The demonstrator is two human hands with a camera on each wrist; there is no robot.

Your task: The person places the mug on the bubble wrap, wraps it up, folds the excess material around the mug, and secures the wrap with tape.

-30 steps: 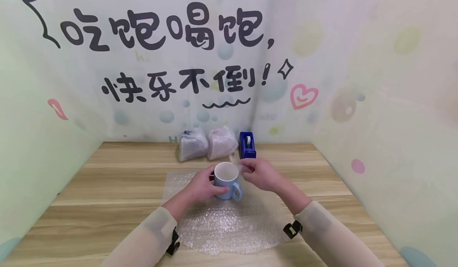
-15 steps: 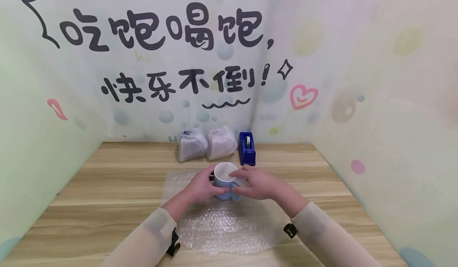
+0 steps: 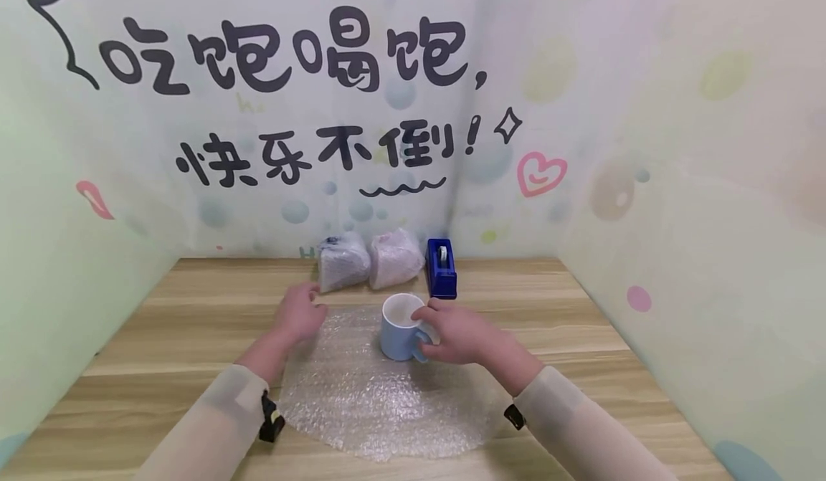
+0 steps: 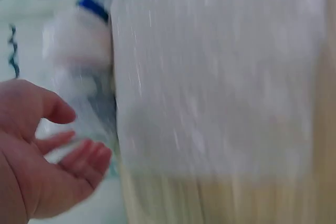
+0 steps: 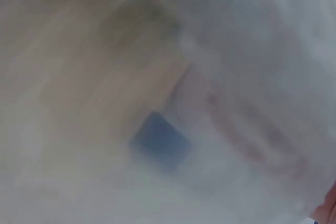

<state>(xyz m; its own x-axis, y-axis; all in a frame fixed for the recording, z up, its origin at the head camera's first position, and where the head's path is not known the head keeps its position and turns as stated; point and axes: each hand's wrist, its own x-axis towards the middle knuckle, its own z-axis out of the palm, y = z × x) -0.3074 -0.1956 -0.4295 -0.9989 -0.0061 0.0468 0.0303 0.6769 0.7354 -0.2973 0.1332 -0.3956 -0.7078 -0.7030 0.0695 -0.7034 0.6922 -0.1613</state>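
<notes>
A light blue mug [image 3: 398, 337] with a white inside stands upright on a sheet of bubble wrap [image 3: 381, 409]. My right hand [image 3: 457, 332] holds the mug on its handle side, with fingers at the rim and the thumb low by the handle. My left hand [image 3: 298, 315] is off the mug, over the sheet's far left corner, its fingers spread and nothing between them. In the left wrist view this hand [image 4: 52, 161] hovers beside the bubble wrap [image 4: 215, 77]. The right wrist view is hazy and blurred, with only a bit of hand at its lower right edge.
At the back of the wooden table [image 3: 161, 337] stand two bubble-wrapped bundles, one greyish [image 3: 344, 262] and one pinkish [image 3: 396, 260]. To their right is a blue tape dispenser [image 3: 442, 269]. A lettered wall covering [image 3: 290, 216] rises behind the table.
My right hand came from beside the mug, where it pinched something translucent, onto its rim and handle side. My left hand let go of the mug and moved left to the sheet's far corner.
</notes>
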